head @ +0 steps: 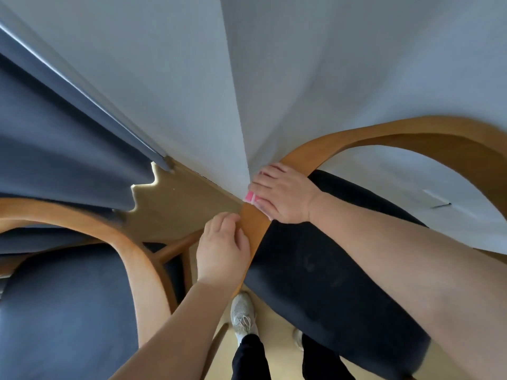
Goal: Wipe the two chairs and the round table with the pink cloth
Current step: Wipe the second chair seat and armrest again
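- Right chair [382, 132]: curved wooden rail around a dark seat, standing in a corner of the wall [329, 64]. This is the piece you are working on.
- Pink cloth [250, 196]: lies on that rail under your right hand; only a small pink edge shows between finger and thumb.
- Right hand [285, 194]: fingers laid fairly straight across the rail, pressing the cloth flat to the wood.
- Left hand [222, 250]: fingers curled at the rail just below the cloth, holding the chair steady. It carries nothing else.
- Left chair [131, 256]: same wooden frame and dark seat, close beside the first. No hand is on it.
- Round tabletop: not in view.
- Other items: dark curtain [55, 146], pale floor [178, 204], one light shoe [242, 311].
- Step in hand, as judged: wiping the rail of the right chair, so you are likely early in the task.
- Next move calls for: firm pressure as you slide the cloth along the curve, with your left hand clear of its path. The seat, the left chair and the tabletop come after.
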`<state>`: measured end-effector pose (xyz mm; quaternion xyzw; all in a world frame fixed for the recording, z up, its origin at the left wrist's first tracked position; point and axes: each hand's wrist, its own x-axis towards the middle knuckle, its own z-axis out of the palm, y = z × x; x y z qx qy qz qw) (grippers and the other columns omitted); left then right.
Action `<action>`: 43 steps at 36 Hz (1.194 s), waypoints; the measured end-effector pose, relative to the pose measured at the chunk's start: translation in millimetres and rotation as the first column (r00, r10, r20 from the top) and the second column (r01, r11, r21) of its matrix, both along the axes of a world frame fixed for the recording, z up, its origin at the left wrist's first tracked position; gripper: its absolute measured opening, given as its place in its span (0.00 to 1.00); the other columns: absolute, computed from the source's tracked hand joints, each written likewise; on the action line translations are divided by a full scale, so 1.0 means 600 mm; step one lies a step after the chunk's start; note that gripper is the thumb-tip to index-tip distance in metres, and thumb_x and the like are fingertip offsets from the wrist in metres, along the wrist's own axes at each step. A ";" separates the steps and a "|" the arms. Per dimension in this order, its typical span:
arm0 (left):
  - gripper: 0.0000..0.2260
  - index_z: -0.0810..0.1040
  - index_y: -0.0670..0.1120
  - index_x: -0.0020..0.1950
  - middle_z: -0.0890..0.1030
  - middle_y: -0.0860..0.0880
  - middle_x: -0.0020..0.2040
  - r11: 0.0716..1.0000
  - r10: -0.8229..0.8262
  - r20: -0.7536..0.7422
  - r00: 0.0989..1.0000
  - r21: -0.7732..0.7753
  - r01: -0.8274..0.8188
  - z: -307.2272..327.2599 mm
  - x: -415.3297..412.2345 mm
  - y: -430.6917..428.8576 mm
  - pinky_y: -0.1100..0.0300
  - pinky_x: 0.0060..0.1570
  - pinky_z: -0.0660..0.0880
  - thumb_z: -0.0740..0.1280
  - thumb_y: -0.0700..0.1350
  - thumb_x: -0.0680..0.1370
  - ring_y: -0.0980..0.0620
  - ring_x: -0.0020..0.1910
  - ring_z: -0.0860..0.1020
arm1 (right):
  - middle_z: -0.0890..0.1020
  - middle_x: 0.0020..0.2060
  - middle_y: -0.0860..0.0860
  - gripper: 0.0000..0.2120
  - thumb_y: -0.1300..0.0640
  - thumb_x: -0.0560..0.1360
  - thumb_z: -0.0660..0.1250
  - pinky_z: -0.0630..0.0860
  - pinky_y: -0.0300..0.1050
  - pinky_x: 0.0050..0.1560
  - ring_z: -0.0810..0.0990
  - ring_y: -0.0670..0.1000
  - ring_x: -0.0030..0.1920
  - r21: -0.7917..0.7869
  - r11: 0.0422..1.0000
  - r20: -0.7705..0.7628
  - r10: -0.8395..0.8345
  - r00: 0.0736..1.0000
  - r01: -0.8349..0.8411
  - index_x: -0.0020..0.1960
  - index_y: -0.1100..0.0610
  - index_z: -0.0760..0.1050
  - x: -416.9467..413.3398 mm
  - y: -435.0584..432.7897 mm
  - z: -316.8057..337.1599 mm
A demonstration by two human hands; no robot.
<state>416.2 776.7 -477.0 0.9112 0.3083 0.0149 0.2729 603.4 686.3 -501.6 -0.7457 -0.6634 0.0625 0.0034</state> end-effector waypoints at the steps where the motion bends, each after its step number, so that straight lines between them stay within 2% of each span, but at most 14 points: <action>1: 0.12 0.77 0.41 0.59 0.77 0.46 0.57 1.000 -0.021 0.017 1.000 0.018 0.020 -0.005 0.017 -0.004 0.54 0.58 0.71 0.65 0.39 0.76 0.46 0.58 0.74 | 0.79 0.56 0.53 0.22 0.46 0.81 0.47 0.67 0.55 0.66 0.74 0.56 0.58 0.005 1.000 0.004 -0.023 1.000 0.023 0.60 0.56 0.74 0.013 -0.004 -0.002; 3: 0.15 0.74 0.40 0.62 0.76 0.45 0.60 0.998 -0.059 0.020 0.998 0.032 0.059 -0.015 0.051 -0.012 0.54 0.60 0.69 0.65 0.42 0.76 0.45 0.60 0.73 | 0.79 0.56 0.53 0.22 0.46 0.81 0.48 0.68 0.55 0.66 0.74 0.57 0.58 0.012 0.997 0.016 -0.073 0.997 0.072 0.60 0.56 0.75 0.038 -0.013 -0.005; 6: 0.24 0.67 0.41 0.69 0.72 0.44 0.66 0.988 -0.136 -0.056 0.989 0.063 0.140 -0.034 0.082 -0.020 0.54 0.63 0.68 0.63 0.51 0.77 0.45 0.64 0.70 | 0.80 0.56 0.53 0.22 0.47 0.81 0.49 0.68 0.56 0.64 0.74 0.57 0.58 0.027 0.985 0.038 -0.174 0.984 0.173 0.61 0.56 0.76 0.079 -0.029 -0.008; 10: 0.27 0.64 0.46 0.72 0.71 0.43 0.68 0.957 -0.224 -0.131 0.966 0.157 0.244 -0.049 0.091 -0.022 0.52 0.58 0.73 0.59 0.58 0.77 0.45 0.65 0.71 | 0.80 0.55 0.54 0.24 0.46 0.80 0.47 0.69 0.56 0.61 0.76 0.59 0.55 0.030 0.972 0.057 -0.233 0.971 0.232 0.61 0.57 0.76 0.119 -0.042 -0.013; 16: 0.27 0.65 0.47 0.71 0.71 0.44 0.68 0.958 -0.202 -0.148 0.968 0.177 0.227 -0.050 0.085 -0.027 0.53 0.55 0.75 0.58 0.58 0.76 0.46 0.64 0.72 | 0.81 0.53 0.54 0.24 0.46 0.80 0.49 0.71 0.55 0.57 0.76 0.59 0.53 0.072 0.979 0.060 -0.197 0.979 0.192 0.60 0.58 0.77 0.125 -0.045 -0.026; 19: 0.27 0.66 0.46 0.71 0.71 0.43 0.69 0.954 -0.208 -0.146 0.967 0.189 0.234 -0.050 0.086 -0.026 0.52 0.58 0.73 0.58 0.58 0.76 0.44 0.64 0.72 | 0.80 0.54 0.54 0.24 0.46 0.80 0.48 0.71 0.55 0.57 0.76 0.59 0.54 0.072 0.969 0.053 -0.241 0.969 0.237 0.60 0.58 0.77 0.130 -0.049 -0.026; 23: 0.24 0.67 0.44 0.72 0.66 0.44 0.73 0.886 -0.345 -0.160 0.925 0.269 0.378 -0.051 0.087 -0.026 0.51 0.73 0.57 0.55 0.53 0.79 0.45 0.72 0.63 | 0.80 0.54 0.55 0.26 0.46 0.80 0.45 0.70 0.55 0.57 0.76 0.60 0.54 0.097 0.890 0.042 -0.450 0.892 0.445 0.59 0.58 0.77 0.161 -0.081 -0.025; 25: 0.22 0.68 0.45 0.72 0.63 0.47 0.74 0.841 -0.423 -0.172 0.890 0.289 0.456 -0.053 0.089 -0.025 0.51 0.74 0.51 0.52 0.51 0.80 0.48 0.74 0.58 | 0.80 0.53 0.56 0.27 0.46 0.80 0.43 0.69 0.54 0.56 0.76 0.60 0.53 0.102 0.845 0.083 -0.533 0.842 0.524 0.57 0.58 0.77 0.186 -0.105 -0.025; 28: 0.22 0.68 0.45 0.72 0.61 0.49 0.74 0.832 -0.435 -0.193 0.880 0.288 0.474 -0.053 0.092 -0.023 0.55 0.73 0.48 0.50 0.51 0.81 0.51 0.74 0.57 | 0.80 0.51 0.58 0.27 0.46 0.80 0.43 0.69 0.54 0.54 0.76 0.61 0.51 0.090 0.808 0.174 -0.588 0.790 0.582 0.56 0.59 0.77 0.221 -0.139 -0.022; 36: 0.22 0.68 0.46 0.72 0.65 0.49 0.73 0.840 -0.423 -0.208 0.882 0.275 0.467 -0.050 0.093 -0.023 0.59 0.74 0.45 0.52 0.51 0.80 0.52 0.73 0.57 | 0.80 0.48 0.59 0.28 0.45 0.80 0.42 0.71 0.55 0.50 0.77 0.62 0.47 0.065 0.830 0.342 -0.541 0.768 0.555 0.55 0.60 0.76 0.262 -0.192 -0.013; 43: 0.22 0.68 0.46 0.72 0.65 0.48 0.73 0.840 -0.419 -0.225 0.879 0.272 0.470 -0.048 0.095 -0.027 0.56 0.73 0.50 0.50 0.51 0.81 0.50 0.74 0.60 | 0.79 0.48 0.58 0.27 0.45 0.81 0.43 0.71 0.54 0.48 0.77 0.62 0.47 0.059 0.851 0.419 -0.495 0.761 0.521 0.55 0.60 0.75 0.274 -0.211 -0.006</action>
